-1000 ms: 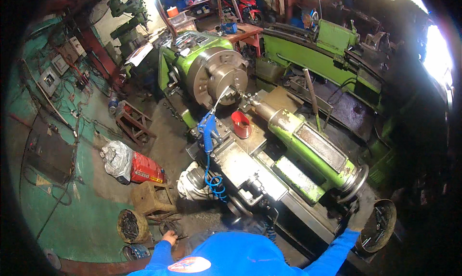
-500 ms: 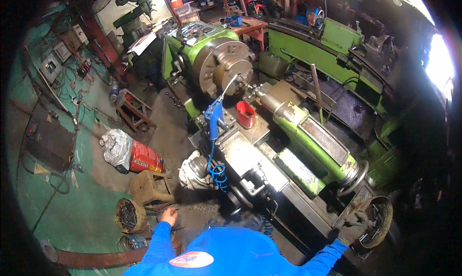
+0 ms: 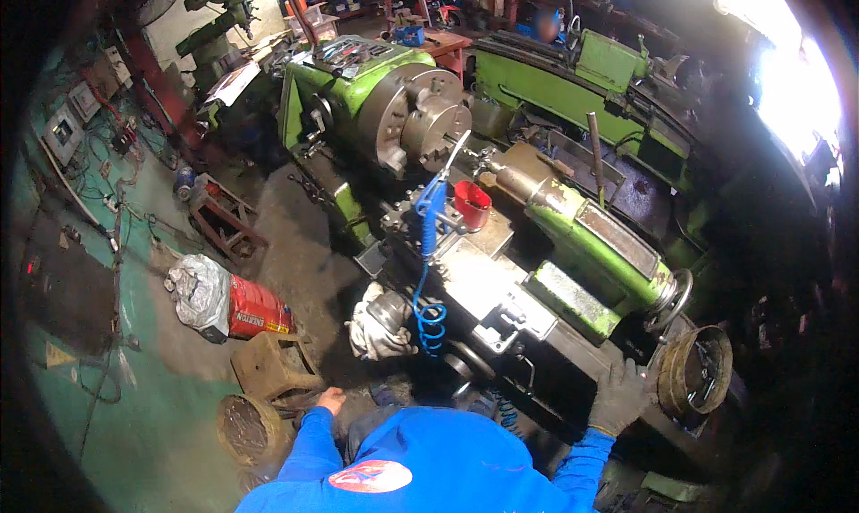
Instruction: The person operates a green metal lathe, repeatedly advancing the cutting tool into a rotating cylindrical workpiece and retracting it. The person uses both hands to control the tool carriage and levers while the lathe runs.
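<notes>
My right hand [image 3: 619, 398], in a grey work glove, is over the tail end of the green lathe [image 3: 617, 245]. Its fingers are apart and nothing shows in them. Just right of it stands a round tin [image 3: 677, 370] with metal tools inside. My bare left hand [image 3: 332, 400] hangs low at the left, loosely open, close to a brown stool [image 3: 268, 366]. On the lathe carriage rests a blue air blow gun [image 3: 433, 211] with a coiled blue hose [image 3: 430, 321]. Behind it are a red cup [image 3: 472, 205] and the large chuck [image 3: 438, 128].
A white rag [image 3: 369, 330] lies by the carriage handwheel. On the left floor are a red container [image 3: 258, 307] with a pale bag, a metal stand [image 3: 225, 218] and a bucket of scrap [image 3: 249, 426]. A second green lathe [image 3: 546, 97] stands behind.
My right hand has left the tin and moved left, onto the lathe's end. My left hand has shifted slightly right. The whole view has turned a little.
</notes>
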The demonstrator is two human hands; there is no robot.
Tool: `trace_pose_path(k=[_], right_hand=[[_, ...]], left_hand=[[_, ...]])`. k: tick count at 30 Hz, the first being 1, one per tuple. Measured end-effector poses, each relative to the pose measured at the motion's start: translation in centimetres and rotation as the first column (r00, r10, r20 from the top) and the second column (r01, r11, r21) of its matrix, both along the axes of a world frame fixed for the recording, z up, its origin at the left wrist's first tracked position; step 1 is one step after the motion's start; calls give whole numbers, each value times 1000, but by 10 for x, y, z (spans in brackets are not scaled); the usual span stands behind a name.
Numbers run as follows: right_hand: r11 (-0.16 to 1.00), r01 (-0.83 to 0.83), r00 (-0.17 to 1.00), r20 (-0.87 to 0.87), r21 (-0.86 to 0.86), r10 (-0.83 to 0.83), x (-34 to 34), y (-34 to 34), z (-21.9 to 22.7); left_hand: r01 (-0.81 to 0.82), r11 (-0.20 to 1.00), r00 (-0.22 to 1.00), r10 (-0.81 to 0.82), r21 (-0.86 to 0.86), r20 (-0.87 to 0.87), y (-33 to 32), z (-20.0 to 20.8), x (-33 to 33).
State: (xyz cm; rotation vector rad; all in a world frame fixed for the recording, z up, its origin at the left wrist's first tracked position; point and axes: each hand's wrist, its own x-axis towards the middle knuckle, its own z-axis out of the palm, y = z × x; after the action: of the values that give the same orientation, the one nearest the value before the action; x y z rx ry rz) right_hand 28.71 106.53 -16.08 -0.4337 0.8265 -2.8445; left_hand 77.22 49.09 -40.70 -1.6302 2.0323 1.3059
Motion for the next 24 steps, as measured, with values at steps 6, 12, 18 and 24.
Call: trace_pose_path(k=[6,12,18,24], right_hand=[[869,354,549,676,345,-492,37,-95,-49],[-539,192,690,-504,820,-520,100,-73,-206],[-176,-226,676,24,958,-737,244,-123,-142],[-380,-468,761,145,798,-633,314,-103,-140]], left_hand=[[-41,997,991,49,64,-121,-78,-20,-13],[93,991,988,-104,99,117,-136,-54,-10],[221,955,967,-241,196,87,-171,-80,0],[90,974,990,-110,207,89,-175,-54,-55]])
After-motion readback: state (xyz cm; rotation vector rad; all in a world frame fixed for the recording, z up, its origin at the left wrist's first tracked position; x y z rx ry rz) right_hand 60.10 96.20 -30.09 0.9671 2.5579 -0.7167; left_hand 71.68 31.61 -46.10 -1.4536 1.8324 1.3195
